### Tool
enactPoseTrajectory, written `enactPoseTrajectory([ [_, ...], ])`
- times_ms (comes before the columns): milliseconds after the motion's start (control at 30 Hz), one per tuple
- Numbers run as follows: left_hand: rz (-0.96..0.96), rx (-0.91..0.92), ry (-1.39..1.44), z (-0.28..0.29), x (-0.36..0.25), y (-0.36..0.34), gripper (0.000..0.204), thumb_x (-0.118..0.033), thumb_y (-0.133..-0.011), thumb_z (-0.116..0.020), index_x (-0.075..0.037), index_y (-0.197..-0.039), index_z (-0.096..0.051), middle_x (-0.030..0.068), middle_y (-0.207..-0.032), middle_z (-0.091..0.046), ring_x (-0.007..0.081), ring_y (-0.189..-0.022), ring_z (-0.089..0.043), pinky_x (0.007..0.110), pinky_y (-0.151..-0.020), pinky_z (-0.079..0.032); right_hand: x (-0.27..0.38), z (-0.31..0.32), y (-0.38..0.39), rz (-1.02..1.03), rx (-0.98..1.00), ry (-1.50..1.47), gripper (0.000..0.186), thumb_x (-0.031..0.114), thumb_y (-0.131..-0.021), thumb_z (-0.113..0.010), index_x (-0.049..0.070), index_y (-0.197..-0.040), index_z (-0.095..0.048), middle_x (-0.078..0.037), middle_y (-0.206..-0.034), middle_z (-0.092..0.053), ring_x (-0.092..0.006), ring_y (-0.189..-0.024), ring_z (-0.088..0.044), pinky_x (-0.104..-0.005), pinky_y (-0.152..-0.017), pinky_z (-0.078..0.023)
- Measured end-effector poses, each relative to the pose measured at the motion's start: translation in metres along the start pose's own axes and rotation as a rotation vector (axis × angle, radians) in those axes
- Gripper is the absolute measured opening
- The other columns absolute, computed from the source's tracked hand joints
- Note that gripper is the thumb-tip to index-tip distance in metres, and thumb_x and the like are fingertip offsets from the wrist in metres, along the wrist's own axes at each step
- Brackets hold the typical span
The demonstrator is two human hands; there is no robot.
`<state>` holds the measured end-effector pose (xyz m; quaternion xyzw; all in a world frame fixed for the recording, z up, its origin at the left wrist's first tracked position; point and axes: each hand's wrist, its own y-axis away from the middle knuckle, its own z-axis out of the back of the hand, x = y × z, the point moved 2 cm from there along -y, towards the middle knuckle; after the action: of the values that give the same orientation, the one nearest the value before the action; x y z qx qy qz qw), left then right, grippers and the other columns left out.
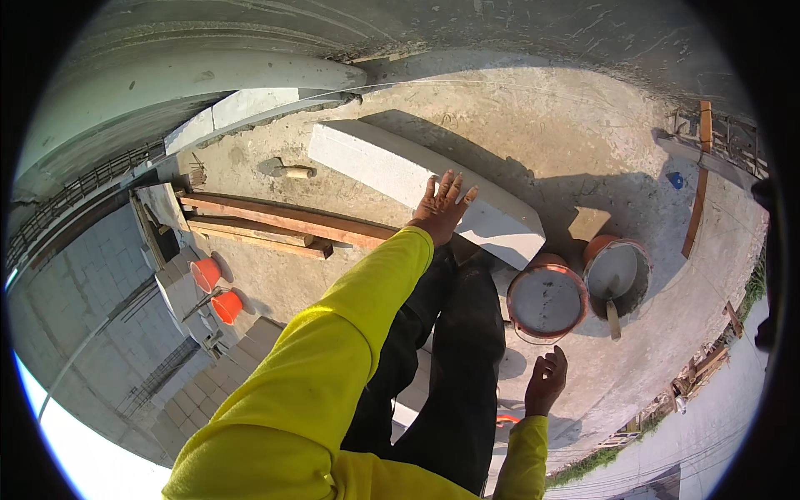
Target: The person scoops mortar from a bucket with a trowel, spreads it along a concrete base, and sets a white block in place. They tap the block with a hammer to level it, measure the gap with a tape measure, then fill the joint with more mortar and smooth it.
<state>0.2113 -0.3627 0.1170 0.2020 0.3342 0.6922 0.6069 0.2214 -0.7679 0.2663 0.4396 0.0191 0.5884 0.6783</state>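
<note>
My left hand (443, 207) lies with its fingers spread on the top of a long, pale grey concrete block (375, 163). The block rests slantwise across the floor in front of my legs. Lower down on the right, my right hand (546, 382) hangs with loosely bent fingers, and I see nothing in it. Just beyond it stands an orange-rimmed bucket (546, 302) of smooth grey mix, its wire handle hanging down at the near side. Beside that is a second bucket (637, 292), crusted with mortar. A trowel (613, 318) with a wooden handle leans in it.
Wooden beams (283, 219) lie on the left. Another trowel (296, 172) rests on the concrete floor (533, 108) beyond them. Two small orange buckets (226, 307) stand farther left near stacked blocks (200, 396). An upright board (698, 187) is at the right edge.
</note>
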Motion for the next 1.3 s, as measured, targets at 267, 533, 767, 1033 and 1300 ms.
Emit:
enactPoseTrajectory([
  [267, -0.034, -0.229, -0.069, -0.015, 0.067, 0.039, 0.099, -0.020, -0.082, -0.076, -0.022, -0.162, -0.017, 0.0188, -0.169, -0.007, 0.0402, -0.156, -0.004, 0.065, -0.122, -0.012, 0.140, -0.113, -0.124, 0.743, 0.310, 0.504, 0.106, 0.020, -0.071, -0.086, 0.006, -0.157, -0.026, -0.023, -0.157, -0.030, -0.0439, -0.146, -0.027, -0.0591, -0.118, -0.023],
  [533, -0.172, -0.352, -0.198, -0.034, 0.160, 0.025, 0.091, -0.007, -0.089, -0.068, -0.032, -0.161, -0.019, 0.0156, -0.161, -0.030, 0.0375, -0.150, -0.026, 0.063, -0.122, -0.017, 0.126, -0.232, -0.181, 0.992, 0.237, 0.815, 0.106, 0.031, -0.070, -0.087, 0.011, -0.157, -0.029, -0.022, -0.153, -0.034, -0.0428, -0.140, -0.035, -0.0609, -0.109, -0.031],
  [767, -0.161, -0.446, -0.154, -0.047, 0.164, 0.042, 0.076, -0.012, -0.097, -0.062, -0.025, -0.161, -0.024, 0.0159, -0.146, -0.045, 0.0341, -0.139, -0.039, 0.061, -0.118, -0.022, 0.125, -0.238, -0.186, 1.127, 0.167, 0.934, 0.096, 0.021, -0.070, -0.080, 0.008, -0.154, -0.034, -0.025, -0.148, -0.035, -0.0444, -0.133, -0.038, -0.0615, -0.108, -0.028],
  [1033, 0.041, -0.217, 0.069, -0.112, 0.225, 0.142, 0.090, -0.037, -0.090, -0.071, -0.019, -0.162, -0.020, 0.0214, -0.147, -0.044, 0.0389, -0.136, -0.043, 0.065, -0.116, -0.023, 0.213, -0.313, -0.132, 1.200, 0.545, 0.941, 0.098, 0.017, -0.065, -0.080, 0.016, -0.153, -0.038, -0.023, -0.145, -0.033, -0.0441, -0.137, -0.033, -0.0624, -0.112, -0.024],
  [1300, 0.438, -0.433, 0.835, -0.148, 0.375, 0.167, 0.064, -0.039, -0.089, -0.067, -0.008, -0.144, -0.054, 0.0228, -0.127, -0.060, 0.0408, -0.117, -0.060, 0.045, -0.101, -0.049, 0.228, -0.364, -0.106, 1.190, 0.539, 0.988, 0.096, 0.023, -0.068, -0.082, 0.022, -0.154, -0.040, -0.022, -0.146, -0.035, -0.0425, -0.135, -0.038, -0.0645, -0.110, -0.025],
])
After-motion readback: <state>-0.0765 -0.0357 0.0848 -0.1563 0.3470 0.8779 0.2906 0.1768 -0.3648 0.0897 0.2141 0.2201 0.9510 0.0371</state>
